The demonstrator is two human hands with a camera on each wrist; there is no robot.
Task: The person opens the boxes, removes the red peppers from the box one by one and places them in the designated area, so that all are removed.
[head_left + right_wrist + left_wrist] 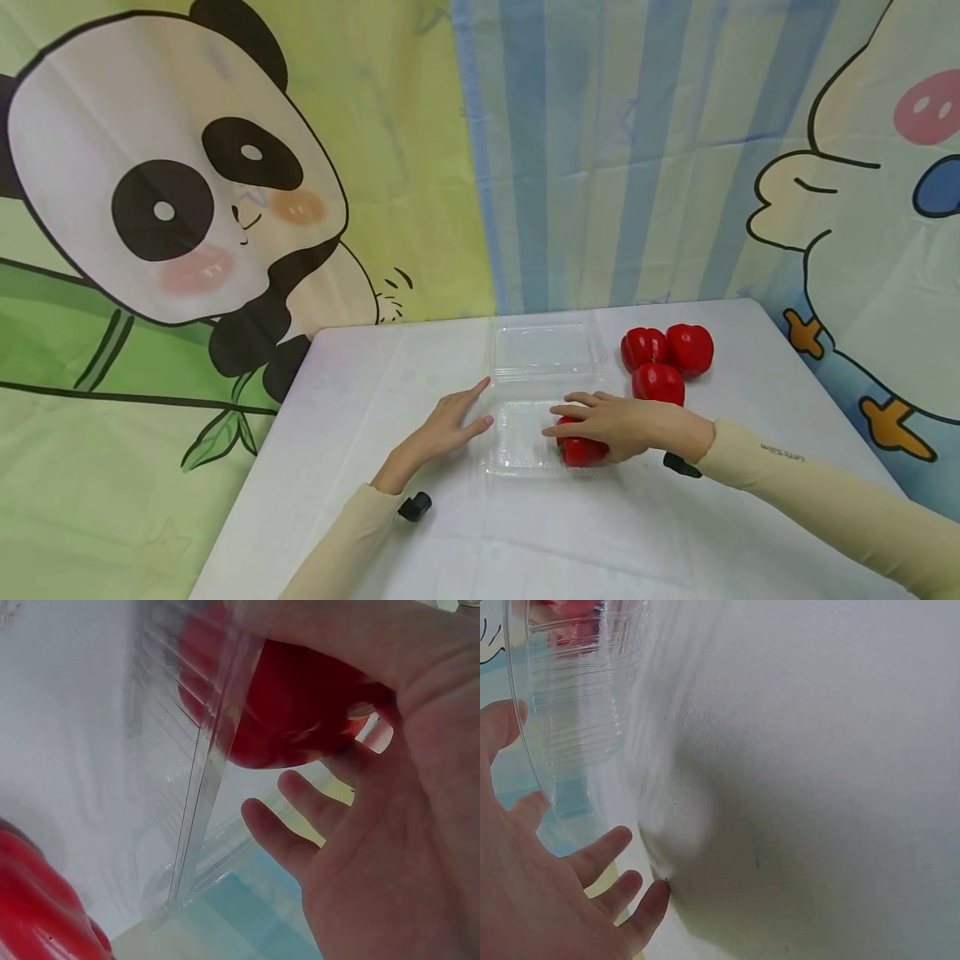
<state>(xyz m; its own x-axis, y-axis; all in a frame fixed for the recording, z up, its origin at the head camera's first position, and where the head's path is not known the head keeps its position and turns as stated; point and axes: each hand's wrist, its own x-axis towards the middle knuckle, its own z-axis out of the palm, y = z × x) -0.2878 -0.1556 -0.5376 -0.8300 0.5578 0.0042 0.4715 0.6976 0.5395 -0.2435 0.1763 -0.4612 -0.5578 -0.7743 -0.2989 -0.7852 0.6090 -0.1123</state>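
Note:
A clear plastic clamshell box [517, 437] lies open on the white table, its lid [543, 346] folded back on the far side. My right hand [618, 423] holds a red bell pepper [582, 452] in the right part of the box's base. In the right wrist view the thumb and nearest finger lie around the pepper [292, 712], and part of it shows through the clear wall. My left hand [444, 427] is spread beside the box's left edge and holds nothing. In the left wrist view its thumb [506, 724] is at the rim; whether it touches, I cannot tell.
Three more red bell peppers [658, 383] stand in a cluster on the table, right of the box and beyond my right forearm. Printed curtains with a panda [180, 175] and stripes hang behind and beside the white table [375, 392].

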